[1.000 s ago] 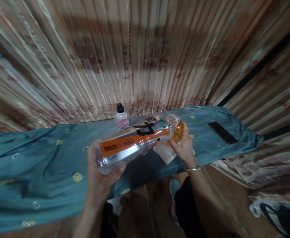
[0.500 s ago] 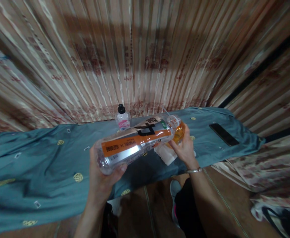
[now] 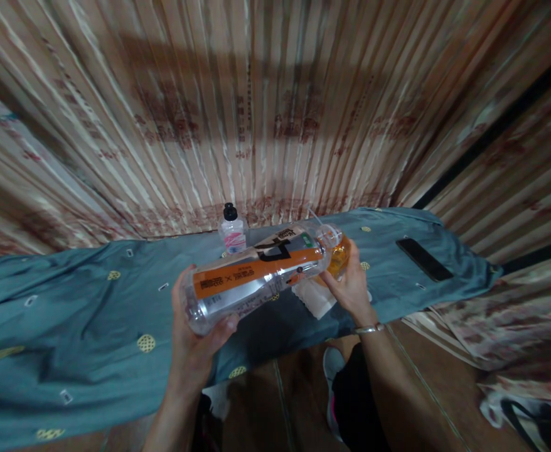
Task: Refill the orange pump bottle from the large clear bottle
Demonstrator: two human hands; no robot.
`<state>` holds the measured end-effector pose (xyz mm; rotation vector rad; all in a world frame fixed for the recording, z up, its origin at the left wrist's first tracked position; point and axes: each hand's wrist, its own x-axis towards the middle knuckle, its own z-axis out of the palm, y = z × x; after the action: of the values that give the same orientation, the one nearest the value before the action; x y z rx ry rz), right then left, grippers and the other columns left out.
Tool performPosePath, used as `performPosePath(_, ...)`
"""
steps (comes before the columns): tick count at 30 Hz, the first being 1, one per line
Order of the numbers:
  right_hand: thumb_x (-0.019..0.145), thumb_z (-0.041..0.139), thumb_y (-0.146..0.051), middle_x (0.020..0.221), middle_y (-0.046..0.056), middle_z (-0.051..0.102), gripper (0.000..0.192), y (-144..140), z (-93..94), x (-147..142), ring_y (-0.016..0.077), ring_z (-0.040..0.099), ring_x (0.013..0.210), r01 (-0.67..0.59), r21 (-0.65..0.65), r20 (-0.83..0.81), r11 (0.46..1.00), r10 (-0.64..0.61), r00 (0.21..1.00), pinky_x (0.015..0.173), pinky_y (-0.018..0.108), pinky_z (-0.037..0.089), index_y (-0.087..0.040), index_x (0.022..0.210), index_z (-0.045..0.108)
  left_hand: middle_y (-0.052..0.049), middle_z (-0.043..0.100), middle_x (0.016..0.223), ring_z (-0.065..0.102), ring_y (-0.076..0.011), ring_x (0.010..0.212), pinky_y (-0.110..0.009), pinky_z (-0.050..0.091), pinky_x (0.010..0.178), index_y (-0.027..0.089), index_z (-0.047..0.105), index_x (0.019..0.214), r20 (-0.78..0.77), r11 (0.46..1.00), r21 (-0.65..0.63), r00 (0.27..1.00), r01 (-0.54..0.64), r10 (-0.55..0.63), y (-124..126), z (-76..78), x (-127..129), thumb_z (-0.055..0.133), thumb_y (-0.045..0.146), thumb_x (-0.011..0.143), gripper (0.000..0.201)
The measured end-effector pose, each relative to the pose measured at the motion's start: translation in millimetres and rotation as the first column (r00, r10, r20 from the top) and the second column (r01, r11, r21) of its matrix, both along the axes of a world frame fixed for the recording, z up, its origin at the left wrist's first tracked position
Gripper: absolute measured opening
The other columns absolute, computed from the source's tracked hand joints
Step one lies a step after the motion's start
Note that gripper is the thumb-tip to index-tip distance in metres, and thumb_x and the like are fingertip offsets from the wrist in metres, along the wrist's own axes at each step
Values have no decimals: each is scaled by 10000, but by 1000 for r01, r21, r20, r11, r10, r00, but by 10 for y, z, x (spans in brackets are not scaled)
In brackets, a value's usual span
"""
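The left hand (image 3: 191, 342) is clamped around the base end of a large clear plastic bottle with an orange and black label (image 3: 256, 271). The bottle lies nearly level, tipped so that its neck points away and to the right, its mouth resting at the rim of a small glass of amber liquid (image 3: 339, 255).

The right hand (image 3: 351, 285) is wrapped around that glass from the near side, fingers closed on its wall. A thin silver bangle (image 3: 368, 328) sits on the right wrist. The two hands are well apart, one at each end of the bottle.

Under the bottle's neck and just left of the right hand lies a folded white cloth (image 3: 314, 295), on a table draped in a blue-green cloth with small yellow motifs (image 3: 68, 314). Beyond the bottle, between the hands and farther from the person, stands a small clear bottle with a black cap and pink label (image 3: 232, 231), upright. Well to the right of the right hand, a flat black phone (image 3: 423, 259) lies on the draped cloth. Behind the table hangs a striped, pleated curtain in beige and red-brown (image 3: 275, 113).

Whether liquid is passing from bottle to glass cannot be told.
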<state>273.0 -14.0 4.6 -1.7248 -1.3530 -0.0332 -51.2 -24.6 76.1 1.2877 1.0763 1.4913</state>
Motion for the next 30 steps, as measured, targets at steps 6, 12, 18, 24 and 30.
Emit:
performPosePath(6, 852, 693, -800, 1543, 253, 640, 1084, 6, 2, -3, 409, 681, 1377, -2, 6, -5, 1000, 2, 1000, 1146, 601, 568, -146, 1644, 344, -69, 727, 1325, 741, -289, 1195, -381, 667, 940, 325, 489, 1549, 103, 995, -50, 991, 88, -83, -25, -34, -9, 995, 315, 700, 989)
performPosePath(12, 867, 681, -793, 1497, 239, 676, 1035, 5, 12, -17, 404, 716, 1320, 5, 34, -17, 999, -4, 1000, 1107, 598, 594, -152, 1624, 383, -66, 730, 1372, 741, -323, 1265, -458, 641, 1054, 364, 461, 1570, 131, 987, -97, 985, 130, -116, -30, -43, 9, 995, 328, 706, 1016)
performPosePath(18, 911, 639, -787, 1509, 215, 672, 982, -1, 23, -21, 375, 710, 1335, -2, 55, 16, 998, 1, 1000, 1116, 570, 594, -183, 1637, 371, -98, 734, 1417, 735, -329, 1302, -431, 642, 1064, 335, 397, 1631, 127, 984, -140, 988, 111, -93, -101, 88, 80, 1027, 320, 632, 1181)
performPosePath(24, 866, 672, -806, 1500, 245, 674, 1039, -5, 31, -20, 408, 712, 1333, 5, 38, -17, 999, -4, 1000, 1114, 607, 590, -151, 1621, 388, -105, 732, 1427, 744, -325, 1288, -426, 625, 1089, 324, 302, 1714, 61, 983, -180, 998, 35, -24, -157, 174, 155, 1012, 322, 629, 1298)
performPosePath(30, 860, 691, -787, 1517, 245, 661, 1040, 3, 22, -18, 414, 695, 1354, 16, 32, -9, 999, -16, 1000, 1125, 620, 576, -160, 1627, 375, -102, 713, 1448, 704, -351, 1340, -416, 647, 1056, 334, 423, 1648, 97, 988, -155, 995, 22, -7, -107, 100, 122, 1036, 279, 591, 1224)
